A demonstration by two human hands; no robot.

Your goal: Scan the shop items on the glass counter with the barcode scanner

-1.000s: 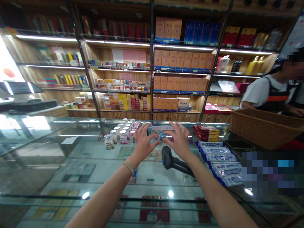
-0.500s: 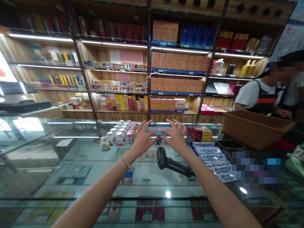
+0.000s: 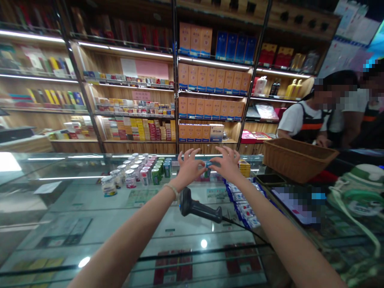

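Observation:
Over the far part of the glass counter, my left hand (image 3: 191,167) and my right hand (image 3: 227,163) meet at their fingertips. Thumbs and index fingers pinch a small blue pack (image 3: 208,164) from both sides, while the other fingers stay raised and spread. Its label is too small to read. Below the hands, a black barcode scanner (image 3: 199,209) lies on the glass, its cable running right under my right forearm. Left of my left hand stand rows of small green packs (image 3: 156,175), blue packs (image 3: 167,168), and white-lidded jars (image 3: 108,186).
Blue-and-white packets (image 3: 246,206) lie beneath my right forearm, with yellow boxes (image 3: 245,168) behind. Farther right are a wicker basket (image 3: 297,160), a phone-like screen (image 3: 295,204) and a green-and-white bottle (image 3: 360,192). Two people stand behind the basket. Stocked shelves (image 3: 210,92) line the back wall.
My view has turned rightward. Both hands have shifted right relative to the scanner, still pinching the small pack. The green and blue packs that my left hand covered now show.

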